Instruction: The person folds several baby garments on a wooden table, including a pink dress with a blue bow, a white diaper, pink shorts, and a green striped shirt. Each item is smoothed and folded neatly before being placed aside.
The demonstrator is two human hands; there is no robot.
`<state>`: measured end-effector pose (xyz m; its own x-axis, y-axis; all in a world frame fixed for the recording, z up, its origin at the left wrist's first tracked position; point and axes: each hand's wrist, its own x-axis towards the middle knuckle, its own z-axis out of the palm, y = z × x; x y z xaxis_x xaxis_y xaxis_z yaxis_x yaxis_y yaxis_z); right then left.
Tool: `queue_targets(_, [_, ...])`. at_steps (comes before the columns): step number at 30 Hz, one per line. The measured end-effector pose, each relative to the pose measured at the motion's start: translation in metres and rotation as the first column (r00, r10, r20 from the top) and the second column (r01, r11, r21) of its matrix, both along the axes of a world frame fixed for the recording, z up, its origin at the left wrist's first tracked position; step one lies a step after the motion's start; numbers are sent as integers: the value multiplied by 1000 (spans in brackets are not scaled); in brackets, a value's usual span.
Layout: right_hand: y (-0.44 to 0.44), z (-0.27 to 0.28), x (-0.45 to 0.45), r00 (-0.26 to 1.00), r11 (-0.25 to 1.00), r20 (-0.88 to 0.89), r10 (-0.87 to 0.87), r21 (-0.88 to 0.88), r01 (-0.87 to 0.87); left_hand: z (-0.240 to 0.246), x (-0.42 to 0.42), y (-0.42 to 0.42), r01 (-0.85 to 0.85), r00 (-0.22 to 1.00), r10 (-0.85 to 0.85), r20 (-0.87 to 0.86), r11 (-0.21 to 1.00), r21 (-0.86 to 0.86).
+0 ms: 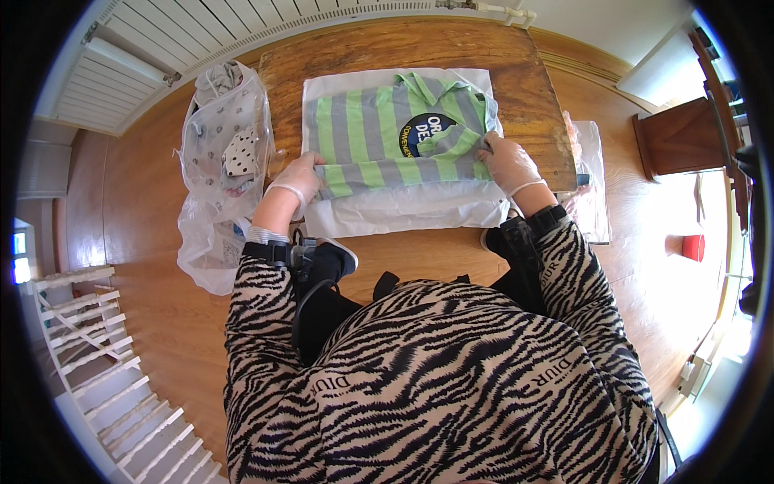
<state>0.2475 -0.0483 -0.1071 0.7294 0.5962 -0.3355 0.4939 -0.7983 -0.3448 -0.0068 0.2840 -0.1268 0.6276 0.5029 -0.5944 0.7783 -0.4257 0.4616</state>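
Observation:
A green and grey striped collared shirt (363,133) lies on a white sheet (375,212) over a wooden table. Its near side is folded over in a long band, and a dark round print with lettering shows on the fabric. My left hand (302,175), in a clear disposable glove, pinches the left end of the band. At the right end, my right hand (508,160), gloved the same way, grips the shirt's edge between thumb and fingers. The sheet's near part hangs over the table's front edge.
Left of the wooden table (284,60), a clear plastic bag (205,151) holds fabric items. Another plastic package (592,206) lies at the table's right side. A radiator (181,24) runs along the wall, and white railings (127,363) stand at lower left.

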Motion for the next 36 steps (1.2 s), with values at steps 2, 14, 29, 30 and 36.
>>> queue_targets(2, [2,0,-1,1000,1000,-1,-7,-23,7,-3,1,0,52,999,-52,10,996,75])
queue_targets(14, [8,13,-7,1000,997,6,-22,-71,23,26,13,-43,101,965,-223,138,803,588])
queue_targets(29, [22,27,-9,994,995,68,-85,-47,88,12,108,-114,181,818,-440,369,807,562])
queue_targets(30, [24,25,-10,992,996,100,-83,-34,87,8,113,-119,183,820,-432,376,819,543])
queue_targets(36, [31,8,-8,984,995,178,-12,96,-5,-10,125,-131,215,797,-529,291,699,682])
